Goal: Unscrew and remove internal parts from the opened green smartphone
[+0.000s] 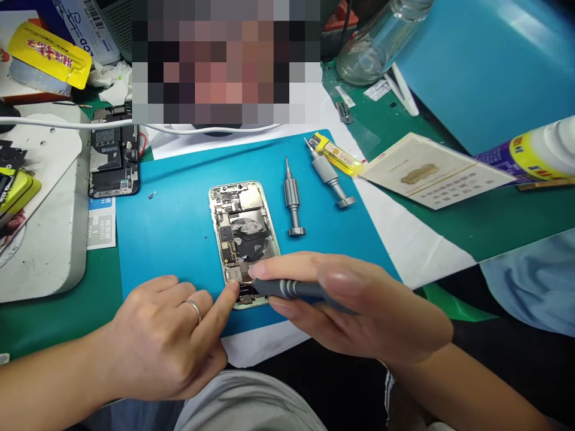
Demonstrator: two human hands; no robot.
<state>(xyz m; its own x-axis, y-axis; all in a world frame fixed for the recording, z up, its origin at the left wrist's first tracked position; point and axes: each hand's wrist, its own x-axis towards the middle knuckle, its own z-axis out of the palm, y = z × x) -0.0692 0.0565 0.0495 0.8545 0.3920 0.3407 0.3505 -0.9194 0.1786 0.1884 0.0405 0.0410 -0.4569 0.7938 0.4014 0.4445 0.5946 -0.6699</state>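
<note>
A green desk (101, 269) carries a blue mat (157, 239), with white paper (404, 239) showing beyond the mat's right and near edges. The phone (251, 230), its inner parts exposed, lies on the mat toward the near edge, slightly slanted, its lower end just inside that edge. The left hand (168, 329), wearing a ring (194, 310), reaches in over the mat's near edge at the left; its index finger is stretched out and touches the phone's lower left side beside a silver plate, the other fingers are curled in, and I cannot tell whether they hold anything. The right hand (372, 305) comes in near the mat's near right corner, its fingers closed around a grey-handled tool (290, 290) whose front end is over the lower part of the phone; its tip is too hard to make out to say whether it touches. Right of the phone a grey screwdriver (291, 194) lies on the mat, and a second screwdriver (329, 175) lies near the far right corner beside a yellow packet (339, 157). A few tiny pieces (151, 196) sit near the mat's left edge. Just off the far left corner lies a black phone part (114, 155), and a white device (67, 239) takes up the desk's left side.
</note>
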